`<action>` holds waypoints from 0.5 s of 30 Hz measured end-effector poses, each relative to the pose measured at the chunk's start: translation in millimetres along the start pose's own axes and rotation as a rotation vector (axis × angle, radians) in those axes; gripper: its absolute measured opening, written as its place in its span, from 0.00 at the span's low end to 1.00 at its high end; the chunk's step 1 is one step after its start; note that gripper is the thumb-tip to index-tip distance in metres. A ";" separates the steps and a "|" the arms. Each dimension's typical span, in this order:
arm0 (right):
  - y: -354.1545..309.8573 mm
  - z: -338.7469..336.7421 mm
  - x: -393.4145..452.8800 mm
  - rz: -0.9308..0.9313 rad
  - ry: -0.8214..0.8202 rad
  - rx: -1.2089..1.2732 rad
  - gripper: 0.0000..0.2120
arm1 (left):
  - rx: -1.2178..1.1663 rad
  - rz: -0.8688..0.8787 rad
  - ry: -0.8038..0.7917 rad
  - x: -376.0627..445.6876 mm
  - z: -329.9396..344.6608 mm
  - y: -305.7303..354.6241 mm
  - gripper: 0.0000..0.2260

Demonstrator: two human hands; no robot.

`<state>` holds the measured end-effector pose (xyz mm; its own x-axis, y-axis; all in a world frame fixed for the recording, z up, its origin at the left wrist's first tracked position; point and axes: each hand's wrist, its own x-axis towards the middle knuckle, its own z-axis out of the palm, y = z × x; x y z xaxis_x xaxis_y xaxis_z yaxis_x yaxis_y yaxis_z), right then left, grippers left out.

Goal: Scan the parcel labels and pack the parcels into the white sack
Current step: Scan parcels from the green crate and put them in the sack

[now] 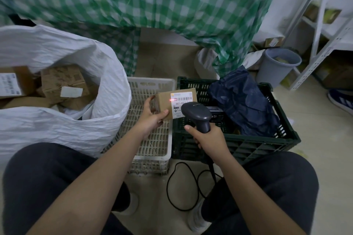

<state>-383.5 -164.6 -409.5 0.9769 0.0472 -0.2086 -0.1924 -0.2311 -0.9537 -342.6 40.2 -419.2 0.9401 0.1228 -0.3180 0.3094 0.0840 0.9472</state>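
Observation:
My left hand holds a small brown cardboard parcel above the white crate, its white barcode label facing up. My right hand grips a dark grey handheld scanner just right of the parcel, pointed at the label. A red scan line falls on the barcode's left end. The white sack stands open at the left, with several cardboard parcels inside it.
A white plastic crate sits between the sack and a dark green crate holding a dark blue plastic bag. The scanner's black cable loops on the floor between my knees. A grey bin, white shelving and a green checked cloth stand behind.

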 end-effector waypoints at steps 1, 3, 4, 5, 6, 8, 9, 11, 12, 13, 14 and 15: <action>-1.0 -0.6 -0.5 -0.003 0.004 0.002 0.16 | 0.008 0.003 -0.002 -0.8 -0.3 -0.2 0.35; -3.5 -1.9 -0.6 -0.010 0.017 0.005 0.16 | 0.015 0.014 -0.006 -2.5 -0.4 0.0 0.35; -4.0 -2.4 -0.2 -0.010 0.024 0.008 0.16 | 0.018 0.020 -0.008 -3.3 -0.3 -0.2 0.35; -4.6 -2.9 -0.2 -0.008 0.027 0.009 0.16 | 0.019 0.024 -0.008 -4.6 -0.3 0.1 0.35; -5.9 -3.5 -0.7 -0.008 0.024 0.009 0.16 | 0.018 0.028 -0.006 -5.3 -0.1 0.8 0.36; -8.3 -5.1 -2.1 -0.029 0.013 0.015 0.16 | 0.034 0.041 0.000 -7.0 -0.3 2.9 0.35; -9.4 -5.9 -3.0 -0.041 0.014 0.029 0.15 | 0.053 0.055 0.003 -9.1 -0.3 5.3 0.35; -14.6 -6.7 -4.8 -0.066 0.044 0.070 0.13 | 0.080 0.104 0.015 -15.5 -0.2 11.3 0.35; -18.7 -6.4 -5.2 -0.083 0.068 0.083 0.12 | 0.079 0.137 0.027 -19.8 -0.4 15.0 0.34; -23.6 -5.4 -5.1 -0.108 0.094 0.086 0.13 | 0.072 0.176 0.044 -25.5 -1.3 19.4 0.34; -30.1 -3.4 -4.9 -0.134 0.117 0.087 0.14 | 0.065 0.217 0.064 -31.6 -3.5 24.6 0.33; -38.8 -0.6 -4.6 -0.154 0.137 0.107 0.15 | 0.060 0.255 0.084 -38.0 -7.4 30.5 0.33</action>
<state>-380.4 -156.5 -371.5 0.9976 -0.0605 -0.0340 -0.0415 -0.1270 -0.9910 -370.0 45.4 -378.5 0.9743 0.2144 -0.0685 0.0743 -0.0189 0.9971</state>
